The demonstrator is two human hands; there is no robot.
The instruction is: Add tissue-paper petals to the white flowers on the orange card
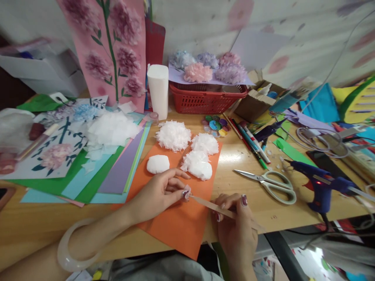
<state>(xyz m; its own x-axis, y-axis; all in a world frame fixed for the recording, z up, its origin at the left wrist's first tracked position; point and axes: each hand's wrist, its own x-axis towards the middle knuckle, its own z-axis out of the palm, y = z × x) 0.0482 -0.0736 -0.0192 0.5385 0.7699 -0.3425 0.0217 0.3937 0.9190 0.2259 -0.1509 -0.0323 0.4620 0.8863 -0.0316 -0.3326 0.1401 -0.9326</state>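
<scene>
My left hand (pixel 166 191) pinches a small piece of thin white paper (pixel 186 192) over the orange sheet (pixel 175 230). A thin, beige, pointed stick (pixel 215 207) is held in my right hand (pixel 237 218), its tip close to the paper. I cannot tell if the tip touches it. Just past my left hand is a smooth white pad (pixel 158 164). Ruffled white paper puffs (pixel 173 135) stand at the far end of the orange sheet. One puff (pixel 197 164) is ruffled only on part of its surface.
Scissors (pixel 272 183) and a blue glue gun (pixel 316 179) with a red light lie to the right, near several pens (pixel 254 142). A red basket (pixel 208 99) and a white roll (pixel 158 91) stand behind. Coloured sheets and white paper scraps (pixel 109 128) are at left.
</scene>
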